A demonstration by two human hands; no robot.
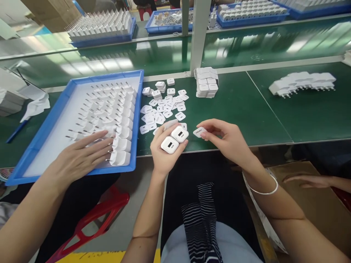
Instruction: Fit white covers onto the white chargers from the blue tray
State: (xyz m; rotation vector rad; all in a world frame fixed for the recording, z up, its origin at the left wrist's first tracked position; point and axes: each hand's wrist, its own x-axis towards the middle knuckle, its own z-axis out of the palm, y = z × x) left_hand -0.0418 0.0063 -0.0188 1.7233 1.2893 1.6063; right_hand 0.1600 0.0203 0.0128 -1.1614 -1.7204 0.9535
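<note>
- Charger pair (pixel 174 140): two white plug bodies side by side, port faces up, at the near edge of the counter (pixel 236 109), straight ahead and low in view.
- Held in the left hand (pixel 164 155), grip closed around both from below, thumb against the near one.
- Right hand (pixel 229 140) just beside, a little to the right; grip narrow, thumb and fingertips pinching a small white label (pixel 199 131) with faint print on it.
- Label close to the charger pair but not touching it.
- Thin bangle (pixel 263 190) on the right wrist.
- Loose pile of labels (pixel 164 106) spread flat on the green counter just beyond the left hand.
- Short stack of white casings (pixel 207 83) behind the pile, beside an upright post (pixel 199 36).
- Blue tray (pixel 82 78) to the left, filled with rows of white chargers (pixel 115 109) lying with prongs pointing left.
- Another person's hand (pixel 79 157) laid flat, fingers stretched out, over the near rows of that tray.
- Curved row of chargers (pixel 301 82) standing well apart on the far right of the counter.
- More blue trays (pixel 101 27) of white parts on the counter's far side.
- Red stool (pixel 101 213) below the tray; a further hand (pixel 304 180) over brown cardboard (pixel 315 208) at lower right.
</note>
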